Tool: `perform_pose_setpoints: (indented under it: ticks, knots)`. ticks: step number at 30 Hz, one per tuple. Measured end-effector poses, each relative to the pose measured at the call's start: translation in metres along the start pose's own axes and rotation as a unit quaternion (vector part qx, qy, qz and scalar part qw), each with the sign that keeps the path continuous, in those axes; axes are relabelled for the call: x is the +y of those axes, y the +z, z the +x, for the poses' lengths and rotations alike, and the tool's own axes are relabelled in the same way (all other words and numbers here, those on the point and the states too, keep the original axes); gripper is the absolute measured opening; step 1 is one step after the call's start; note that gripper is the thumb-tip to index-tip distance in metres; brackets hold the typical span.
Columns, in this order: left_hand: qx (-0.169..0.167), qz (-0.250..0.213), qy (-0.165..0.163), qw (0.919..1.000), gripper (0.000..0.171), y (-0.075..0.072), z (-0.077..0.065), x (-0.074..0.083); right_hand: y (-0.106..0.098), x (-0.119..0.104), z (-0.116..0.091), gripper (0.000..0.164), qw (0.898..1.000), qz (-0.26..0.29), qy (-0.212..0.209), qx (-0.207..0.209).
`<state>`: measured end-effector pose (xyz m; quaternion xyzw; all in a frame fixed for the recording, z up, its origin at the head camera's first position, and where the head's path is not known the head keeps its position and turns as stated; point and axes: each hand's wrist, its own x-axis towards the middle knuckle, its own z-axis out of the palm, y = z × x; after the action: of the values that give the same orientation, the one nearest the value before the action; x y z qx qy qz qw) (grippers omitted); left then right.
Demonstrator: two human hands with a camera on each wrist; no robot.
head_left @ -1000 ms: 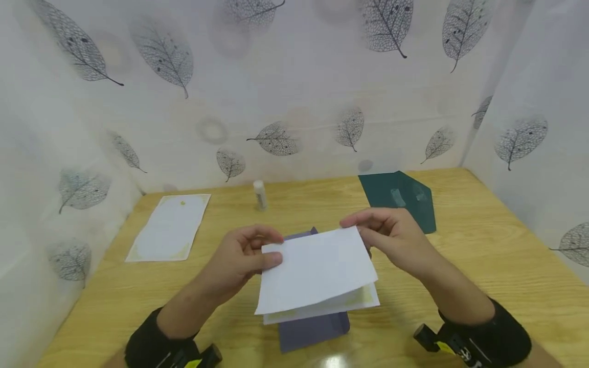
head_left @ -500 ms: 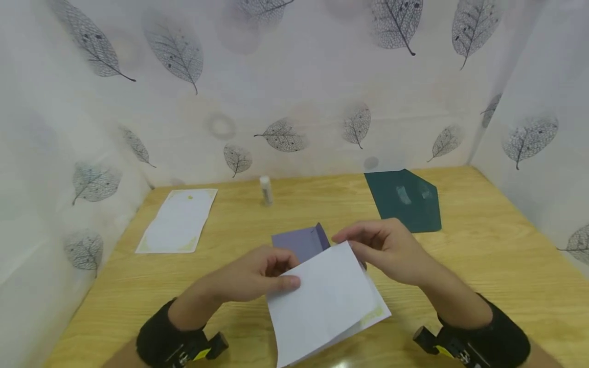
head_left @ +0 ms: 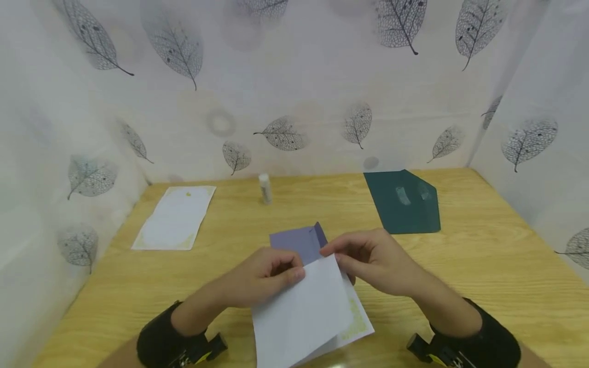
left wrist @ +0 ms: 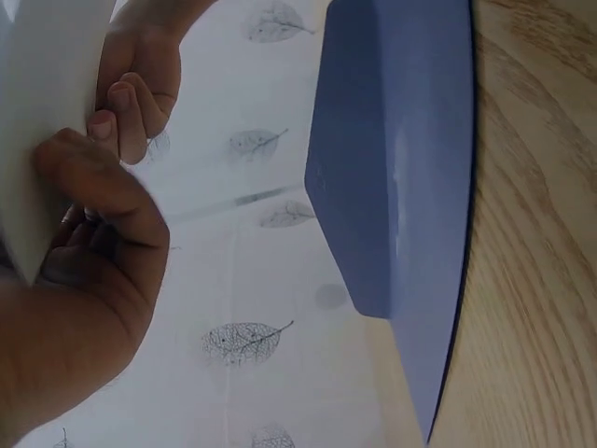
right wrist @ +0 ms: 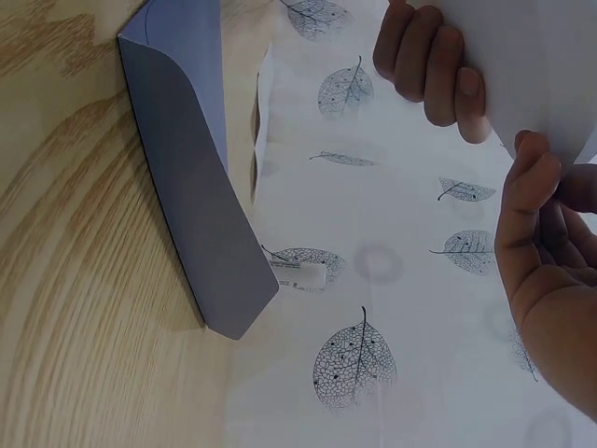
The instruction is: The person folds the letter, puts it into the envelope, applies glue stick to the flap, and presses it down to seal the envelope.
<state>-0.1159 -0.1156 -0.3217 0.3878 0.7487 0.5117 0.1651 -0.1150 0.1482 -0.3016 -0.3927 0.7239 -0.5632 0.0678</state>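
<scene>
A folded sheet of white letter paper [head_left: 306,306], with a yellow ornament on its inner corner, is held up above the table in the head view. My left hand [head_left: 269,278] grips its upper edge, thumb on the near face. At the upper right corner, my right hand [head_left: 375,263] pinches the paper between thumb and fingers. Beneath and beyond the sheet lies a purple envelope [head_left: 294,243] with its flaps raised, partly covered by the paper in this view. The left wrist view shows the envelope [left wrist: 420,159] flat on the wood, below both hands.
Another white sheet [head_left: 175,220] with yellow corner ornaments lies at the left. A white glue stick [head_left: 265,189] stands near the back edge. At the back right rests a dark green envelope [head_left: 405,204]. Leaf-patterned curtain [head_left: 294,76] encloses the wooden table [head_left: 483,266].
Both hands have lowered the folded sheet toward me and tilted it, uncovering more of the purple envelope's far part. The right hand has moved left, closer to the left hand.
</scene>
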Motion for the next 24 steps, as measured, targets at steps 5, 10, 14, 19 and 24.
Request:
perform_pose_setpoints:
  ticks: [5, 10, 14, 19, 24]
  knots:
    - [0.024, 0.040, -0.002, 0.9989, 0.022, 0.0036, -0.0019, 0.0002, 0.0000, 0.0022, 0.0015, 0.020, 1.000, 0.004, 0.004, -0.009]
    - [0.030, 0.060, -0.011, 0.9977, 0.022, 0.0048, -0.0022, -0.0013, 0.0012, 0.0035, 0.0029, 0.020, 1.000, 0.023, 0.013, -0.017]
    - [0.043, 0.067, 0.000, 0.9968, 0.020, 0.0045, -0.0026, -0.0024, 0.0026, 0.0043, 0.0029, 0.021, 0.999, 0.033, 0.011, -0.018]
    - [0.069, 0.072, 0.025, 0.9947, 0.017, 0.0036, -0.0026, -0.0037, 0.0026, 0.0055, 0.0026, 0.024, 0.999, 0.044, 0.010, -0.020]
    - [0.077, 0.084, 0.043, 0.9925, 0.017, 0.0029, -0.0006, -0.0056, 0.0009, 0.0056, 0.0007, 0.027, 0.998, 0.066, 0.016, -0.019]
